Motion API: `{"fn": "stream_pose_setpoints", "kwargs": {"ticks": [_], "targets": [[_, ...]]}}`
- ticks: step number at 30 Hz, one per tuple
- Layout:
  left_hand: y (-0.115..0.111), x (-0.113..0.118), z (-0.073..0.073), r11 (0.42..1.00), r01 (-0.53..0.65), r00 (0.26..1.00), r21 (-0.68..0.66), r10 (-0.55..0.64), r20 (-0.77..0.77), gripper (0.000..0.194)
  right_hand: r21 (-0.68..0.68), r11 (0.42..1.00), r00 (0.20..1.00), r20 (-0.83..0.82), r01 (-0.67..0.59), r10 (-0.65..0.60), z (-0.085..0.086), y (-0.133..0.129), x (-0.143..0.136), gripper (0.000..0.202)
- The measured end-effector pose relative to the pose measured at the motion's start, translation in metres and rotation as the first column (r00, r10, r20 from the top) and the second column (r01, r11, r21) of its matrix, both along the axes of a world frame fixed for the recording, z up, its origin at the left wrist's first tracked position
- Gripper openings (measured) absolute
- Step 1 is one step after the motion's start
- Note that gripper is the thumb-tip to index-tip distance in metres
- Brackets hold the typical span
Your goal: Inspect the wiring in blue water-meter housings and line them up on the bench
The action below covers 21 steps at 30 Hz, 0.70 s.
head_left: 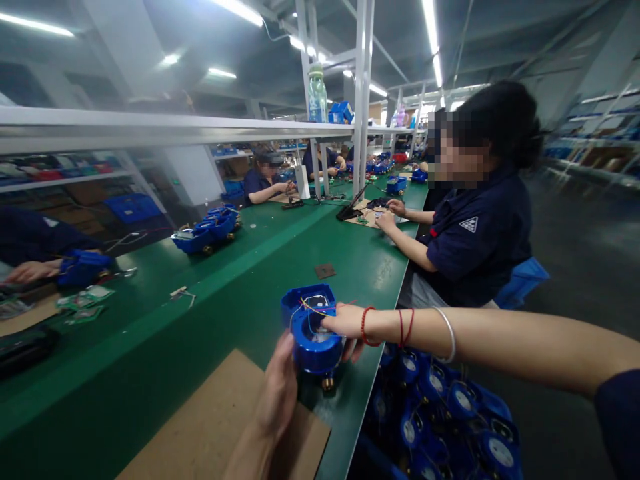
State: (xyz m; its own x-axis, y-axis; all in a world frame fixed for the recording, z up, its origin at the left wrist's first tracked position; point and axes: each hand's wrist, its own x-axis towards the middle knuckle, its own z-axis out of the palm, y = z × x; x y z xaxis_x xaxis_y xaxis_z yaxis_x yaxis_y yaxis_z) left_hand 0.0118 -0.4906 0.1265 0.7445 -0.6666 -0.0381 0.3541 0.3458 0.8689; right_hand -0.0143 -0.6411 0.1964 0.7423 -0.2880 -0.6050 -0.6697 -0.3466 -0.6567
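Both hands are on the blue meter housing (314, 330) at the near edge of the green bench (240, 267), just past the cardboard mat (215, 420), and it's a two-sided hold: the left hand (283, 390) cups the round body from below and behind, fingers closed against its wall, while the right hand (345, 323) reaches across from the right and clamps over the top rim, thumb side toward the loose red and yellow wires (320, 308). To do this well, I'd judge, the left hand should carry the weight and keep the housing level, so the right is free to work without pinching those thin leads against the rim; the brass fitting (327, 383) underneath hangs near the bench edge, so keeping the unit over the surface looks wise. Below the edge, a crate of more blue meters (450, 413) sits close. Hard to read: the right fingertips are buried behind the housing, the inside of the square compartment is blurred, and the left forearm is cut off at the frame bottom
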Motion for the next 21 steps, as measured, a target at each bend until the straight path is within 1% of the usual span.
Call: {"fn": "stream_pose_setpoints", "kwargs": {"ticks": [2,4,6,8,11,13,16,19,21], "targets": [[-0.006,0.002,0.008,0.999,-0.020,1.000,0.049,0.021,-0.023,0.052,-0.018,1.000,1.000,0.008,0.013,-0.012,-0.002,0.006,-0.003,0.044],[-0.010,0.004,0.013,0.995,-0.017,0.999,0.098,0.020,-0.031,0.052,-0.035,0.999,0.999,0.042,0.017,-0.015,-0.005,0.008,-0.007,0.051],[-0.008,0.005,0.013,0.994,0.013,1.000,0.113,-0.010,-0.019,0.052,-0.040,0.999,0.996,0.088,0.002,0.002,-0.007,0.008,-0.012,0.057],[-0.001,0.005,0.012,0.988,0.045,0.999,0.145,-0.045,-0.002,0.052,-0.036,0.999,0.988,0.154,-0.019,0.024,-0.009,0.008,-0.018,0.063],[0.008,0.007,0.009,0.980,0.085,0.996,0.178,-0.091,0.026,0.051,0.007,0.999,0.964,0.264,-0.042,0.039,-0.012,0.005,-0.024,0.065],[0.011,0.010,0.009,0.976,0.111,0.991,0.185,-0.122,0.050,0.049,0.069,0.996,0.950,0.310,-0.058,0.033,-0.015,0.002,-0.027,0.064],[0.007,0.017,0.008,0.971,0.129,0.986,0.201,-0.148,0.082,0.049,0.175,0.983,0.942,0.335,-0.052,-0.010,-0.019,-0.003,-0.027,0.060],[0.003,0.028,0.001,0.978,0.060,0.993,0.202,-0.079,0.087,0.053,0.294,0.956,0.939,0.327,0.010,-0.110,-0.020,-0.009,-0.025,0.044],[0.001,0.038,-0.008,0.972,0.018,0.984,0.234,-0.059,0.169,0.051,0.392,0.918,0.933,0.304,0.061,-0.192,-0.021,-0.015,-0.025,0.032]]}}
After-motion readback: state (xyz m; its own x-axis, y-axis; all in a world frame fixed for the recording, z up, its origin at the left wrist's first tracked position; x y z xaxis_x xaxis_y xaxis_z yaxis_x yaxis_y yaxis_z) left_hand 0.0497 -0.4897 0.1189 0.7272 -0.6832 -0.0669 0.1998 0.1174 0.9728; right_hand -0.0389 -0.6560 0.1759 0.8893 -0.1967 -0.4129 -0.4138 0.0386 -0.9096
